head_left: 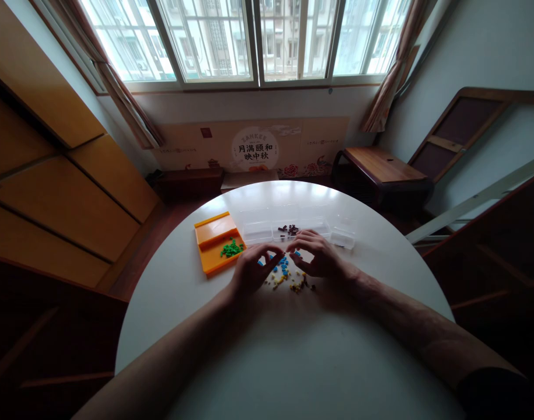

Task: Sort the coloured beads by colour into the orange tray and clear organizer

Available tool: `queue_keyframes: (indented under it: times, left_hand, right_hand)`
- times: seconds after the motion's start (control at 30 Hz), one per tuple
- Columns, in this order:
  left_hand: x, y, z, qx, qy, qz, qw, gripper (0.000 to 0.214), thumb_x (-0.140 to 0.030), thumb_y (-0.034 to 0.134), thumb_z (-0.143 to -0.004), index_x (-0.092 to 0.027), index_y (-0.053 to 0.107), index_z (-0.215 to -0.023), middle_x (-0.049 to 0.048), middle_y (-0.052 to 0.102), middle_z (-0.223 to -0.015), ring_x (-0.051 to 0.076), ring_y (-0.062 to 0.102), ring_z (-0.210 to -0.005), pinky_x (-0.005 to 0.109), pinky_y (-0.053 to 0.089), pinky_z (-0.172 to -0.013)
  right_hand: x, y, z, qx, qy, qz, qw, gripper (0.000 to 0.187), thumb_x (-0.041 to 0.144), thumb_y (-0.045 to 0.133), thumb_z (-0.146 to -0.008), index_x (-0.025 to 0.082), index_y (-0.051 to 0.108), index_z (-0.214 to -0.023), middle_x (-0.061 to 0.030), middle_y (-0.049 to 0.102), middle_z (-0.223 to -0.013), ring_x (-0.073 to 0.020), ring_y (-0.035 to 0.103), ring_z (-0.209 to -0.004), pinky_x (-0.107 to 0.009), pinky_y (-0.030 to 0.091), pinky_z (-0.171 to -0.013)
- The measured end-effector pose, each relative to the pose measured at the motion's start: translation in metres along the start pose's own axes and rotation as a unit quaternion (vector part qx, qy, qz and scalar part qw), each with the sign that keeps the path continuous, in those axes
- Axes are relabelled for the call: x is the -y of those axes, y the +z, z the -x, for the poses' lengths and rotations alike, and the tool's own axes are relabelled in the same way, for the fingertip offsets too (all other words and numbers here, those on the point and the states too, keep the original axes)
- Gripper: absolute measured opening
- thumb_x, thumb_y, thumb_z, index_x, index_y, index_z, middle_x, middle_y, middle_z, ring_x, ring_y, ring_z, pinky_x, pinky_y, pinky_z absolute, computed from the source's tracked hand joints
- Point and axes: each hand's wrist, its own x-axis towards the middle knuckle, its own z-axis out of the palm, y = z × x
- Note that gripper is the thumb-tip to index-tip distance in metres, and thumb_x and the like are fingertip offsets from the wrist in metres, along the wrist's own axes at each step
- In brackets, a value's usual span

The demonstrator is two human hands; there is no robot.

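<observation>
Most blue pieces (285,269) lay between our left hand (252,263) and right hand (318,254), nearer the left — we couldn't tell either's grip.

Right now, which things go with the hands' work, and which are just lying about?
Probably part of it:
left hand, right hand
small blue pieces, small yellow pieces
small green pieces, orange rectangular tray
small dark-brown pieces, clear plastic box
round white table

Just around:
low wooden side table
pinkish-brown fabric curtains
beige printed panel
</observation>
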Motion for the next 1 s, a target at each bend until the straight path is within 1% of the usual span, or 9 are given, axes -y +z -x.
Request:
queue_keyframes:
  times: [0.13,0.4,0.47,0.57,0.67,0.73,0.8,0.9,1.0]
  left_hand:
    - [-0.003,-0.002,-0.001,-0.005,-0.009,0.016,1.0,0.015,-0.034,0.076,-0.102,-0.02,0.078,-0.101,0.0023,0.082,-0.092,0.013,0.071,-0.071,0.025,0.06,-0.071]
    - [-0.004,-0.003,0.0,0.002,-0.044,0.023,0.999,0.018,-0.037,0.074,-0.103,-0.019,0.077,-0.102,0.0019,0.081,-0.091,0.013,0.071,-0.072,0.024,0.059,-0.07]
    - [-0.005,-0.003,0.0,-0.005,-0.054,0.015,0.998,0.018,-0.036,0.072,-0.104,-0.019,0.077,-0.101,0.0024,0.08,-0.091,0.014,0.071,-0.074,0.025,0.06,-0.072]
    - [-0.006,-0.004,-0.001,-0.004,-0.059,0.004,0.998,0.02,-0.037,0.07,-0.105,-0.019,0.074,-0.098,0.0023,0.078,-0.089,0.014,0.07,-0.073,0.024,0.058,-0.068]
    - [-0.007,-0.004,-0.001,0.016,-0.036,-0.018,0.999,0.021,-0.037,0.07,-0.105,-0.019,0.073,-0.093,0.0007,0.074,-0.08,0.013,0.067,-0.069,0.024,0.055,-0.065]
    - [-0.007,-0.003,0.0,0.028,-0.008,-0.04,0.999,0.021,-0.035,0.07,-0.104,-0.02,0.072,-0.091,-0.0003,0.072,-0.076,0.013,0.065,-0.067,0.026,0.054,-0.068]
    - [-0.007,-0.003,0.0,0.037,0.017,-0.058,0.997,0.018,-0.032,0.071,-0.103,-0.02,0.072,-0.09,-0.0005,0.072,-0.076,0.013,0.065,-0.066,0.028,0.054,-0.07]
    - [-0.007,-0.002,0.0,0.06,0.052,-0.063,0.995,0.012,-0.028,0.071,-0.102,-0.021,0.074,-0.092,0.0004,0.074,-0.08,0.013,0.065,-0.068,0.029,0.054,-0.072]
    - [-0.006,-0.002,0.001,0.097,0.098,-0.044,0.989,0.007,-0.027,0.073,-0.1,-0.023,0.076,-0.096,0.0029,0.078,-0.09,0.015,0.071,-0.079,0.03,0.056,-0.077]
  right_hand:
    - [-0.001,0.003,0.001,0.003,-0.019,0.005,1.0,0.019,0.025,0.069,-0.104,0.029,0.073,-0.122,-0.0046,0.08,-0.102,-0.0234,0.072,-0.095,-0.043,0.058,-0.094]
    - [0.001,0.005,-0.001,-0.004,-0.018,0.007,1.0,0.011,0.027,0.068,-0.109,0.028,0.075,-0.117,-0.004,0.08,-0.098,-0.0223,0.072,-0.091,-0.041,0.059,-0.091]
    - [0.002,0.004,-0.001,-0.031,-0.007,0.009,0.999,0.009,0.026,0.068,-0.108,0.028,0.075,-0.113,-0.0039,0.08,-0.098,-0.0224,0.072,-0.09,-0.042,0.059,-0.089]
    - [-0.001,0.005,0.0,-0.11,0.021,0.039,0.993,0.006,0.026,0.071,-0.106,0.028,0.075,-0.107,-0.0032,0.08,-0.097,-0.0232,0.072,-0.089,-0.043,0.057,-0.089]
    - [-0.009,0.006,0.001,-0.166,0.092,0.099,0.977,0.006,0.026,0.071,-0.105,0.028,0.077,-0.107,-0.0028,0.079,-0.094,-0.0249,0.07,-0.09,-0.045,0.053,-0.092]
    - [-0.015,0.007,0.001,-0.168,0.148,0.131,0.966,0.007,0.028,0.072,-0.105,0.028,0.077,-0.109,-0.0028,0.078,-0.093,-0.0256,0.069,-0.09,-0.045,0.051,-0.093]
    - [-0.018,0.009,0.002,-0.155,0.178,0.145,0.961,0.006,0.029,0.073,-0.104,0.027,0.077,-0.108,-0.0028,0.078,-0.094,-0.0257,0.069,-0.089,-0.045,0.05,-0.092]
    - [-0.017,0.011,0.002,-0.132,0.168,0.146,0.966,0.004,0.027,0.072,-0.104,0.027,0.076,-0.103,-0.0028,0.079,-0.097,-0.0256,0.069,-0.092,-0.045,0.048,-0.094]
    - [-0.013,0.012,0.001,-0.12,0.154,0.137,0.971,0.006,0.023,0.07,-0.104,0.026,0.074,-0.101,-0.0023,0.08,-0.099,-0.0251,0.069,-0.093,-0.045,0.048,-0.098]
